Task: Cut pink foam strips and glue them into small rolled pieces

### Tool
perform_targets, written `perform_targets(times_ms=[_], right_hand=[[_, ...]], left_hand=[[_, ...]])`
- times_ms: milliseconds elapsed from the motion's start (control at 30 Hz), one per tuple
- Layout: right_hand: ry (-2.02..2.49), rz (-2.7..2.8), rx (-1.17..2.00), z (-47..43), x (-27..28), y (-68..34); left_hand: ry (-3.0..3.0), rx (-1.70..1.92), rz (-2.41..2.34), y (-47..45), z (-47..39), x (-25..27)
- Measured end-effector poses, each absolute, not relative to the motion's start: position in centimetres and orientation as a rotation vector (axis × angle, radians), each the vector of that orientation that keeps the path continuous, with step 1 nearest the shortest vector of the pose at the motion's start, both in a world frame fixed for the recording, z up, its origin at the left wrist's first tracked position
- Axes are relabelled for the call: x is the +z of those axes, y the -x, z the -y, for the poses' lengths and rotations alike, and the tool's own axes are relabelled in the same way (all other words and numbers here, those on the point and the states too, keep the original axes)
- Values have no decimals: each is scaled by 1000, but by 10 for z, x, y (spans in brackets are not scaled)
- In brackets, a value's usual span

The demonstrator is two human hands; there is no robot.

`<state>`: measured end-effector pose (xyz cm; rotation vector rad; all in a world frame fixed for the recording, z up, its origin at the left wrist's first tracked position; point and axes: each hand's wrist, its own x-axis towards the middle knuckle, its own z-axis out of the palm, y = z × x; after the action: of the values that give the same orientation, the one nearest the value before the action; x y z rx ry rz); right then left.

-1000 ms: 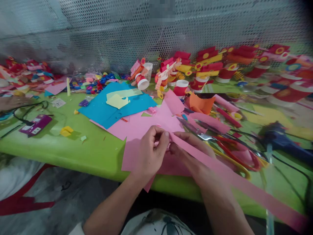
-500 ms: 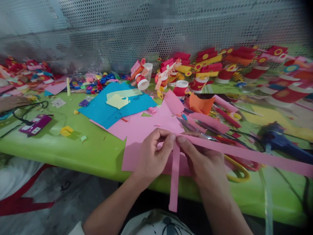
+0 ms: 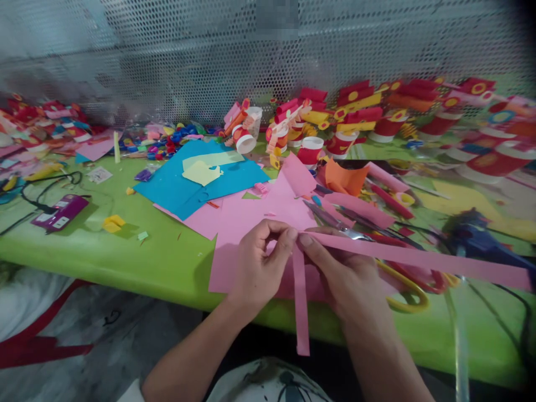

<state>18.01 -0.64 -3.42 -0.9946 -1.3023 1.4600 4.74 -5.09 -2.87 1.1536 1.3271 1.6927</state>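
Both hands pinch pink paper strips at one spot above the table's near edge. My left hand (image 3: 262,259) is closed, thumb and fingertips on the joint where the strips meet. My right hand (image 3: 347,273) is closed right beside it, thumb pressing on top. One pink paper strip (image 3: 419,255) stretches from the pinch far to the right. Another pink strip length (image 3: 301,307) hangs straight down between my wrists. Whether the two are folded or separate is hidden by my fingers. Beneath lie pink paper sheets (image 3: 234,262).
Scissors with yellow handles (image 3: 412,298) lie by my right hand, near a dark blue glue gun (image 3: 481,234). Blue paper (image 3: 180,195) lies ahead. Paper-cup models (image 3: 310,151) line the back against a perforated metal panel (image 3: 188,67). A purple power strip (image 3: 62,212) sits left.
The hanging length has swung slightly right, and the long strip's far end now shows at the right. My hands keep their pinch. Another person's hand at the far left has left view.
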Motion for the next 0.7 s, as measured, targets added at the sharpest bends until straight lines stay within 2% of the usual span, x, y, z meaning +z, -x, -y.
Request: perform_targets(times_ms=[300, 467, 700], right_hand=[[978, 1323, 1570, 7, -27, -182], [977, 1108, 1773, 11, -16, -178], [889, 1004, 1848, 5, -14, -179]], left_hand=[[-1020, 1547, -1280, -40, 49, -20], [-903, 1518, -1176, -38, 47, -24], [-540, 1588, -951, -40, 41, -24]])
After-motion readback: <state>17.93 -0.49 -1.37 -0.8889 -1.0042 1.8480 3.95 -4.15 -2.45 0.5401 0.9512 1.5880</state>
